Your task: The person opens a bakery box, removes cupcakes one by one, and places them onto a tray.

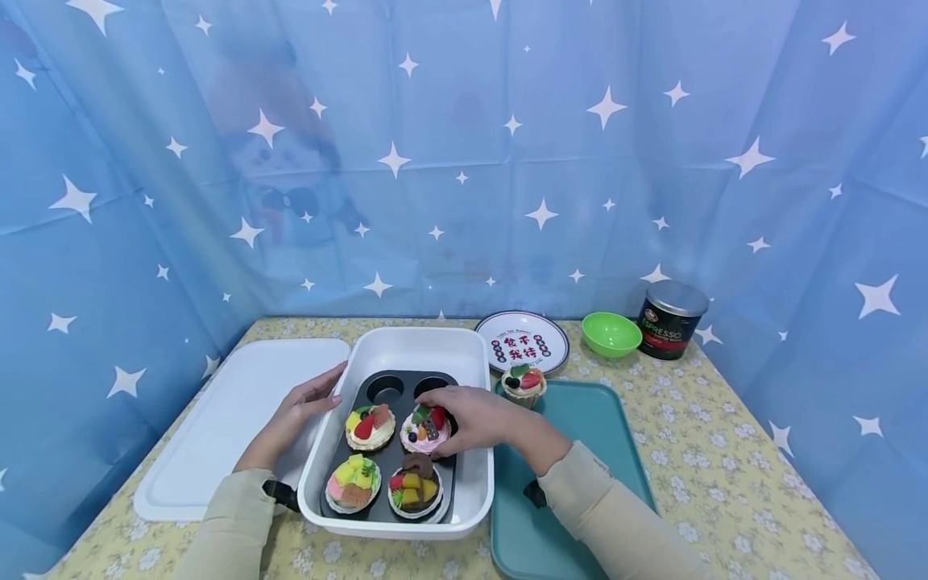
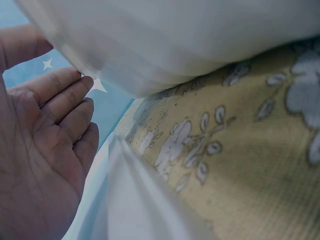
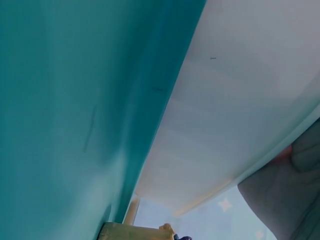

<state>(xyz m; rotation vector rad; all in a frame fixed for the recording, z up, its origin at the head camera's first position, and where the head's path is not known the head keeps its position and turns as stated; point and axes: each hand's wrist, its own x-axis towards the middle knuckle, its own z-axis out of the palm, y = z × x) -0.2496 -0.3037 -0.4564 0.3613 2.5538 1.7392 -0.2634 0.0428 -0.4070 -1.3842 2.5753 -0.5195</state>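
Note:
A deep white rectangular tub [image 1: 395, 528] holds a dark muffin pan [image 1: 384, 469]. Four fruit-topped cupcakes fill the pan's nearer cups, while the two far cups carry none. My right hand [image 1: 478, 419] reaches over the tub's right wall, thumb and fingers around the pink-creamed cupcake [image 1: 419, 435] in the middle right cup. Its fingertips are partly hidden behind the hand. At the tub's left rim is my left hand [image 1: 299, 412]; in the left wrist view its loosely straight fingers [image 2: 65, 100] touch the tub's outer side.
A white lid-like board [image 1: 217, 427] lies left. Right of the tub, a teal tray [image 1: 587, 459] bears another fruit cupcake [image 1: 524, 388] at its far left corner. Behind stand a plate with red lettering [image 1: 518, 330], a green bowl [image 1: 611, 334] and an espresso tin [image 1: 670, 322], before a blue starred curtain.

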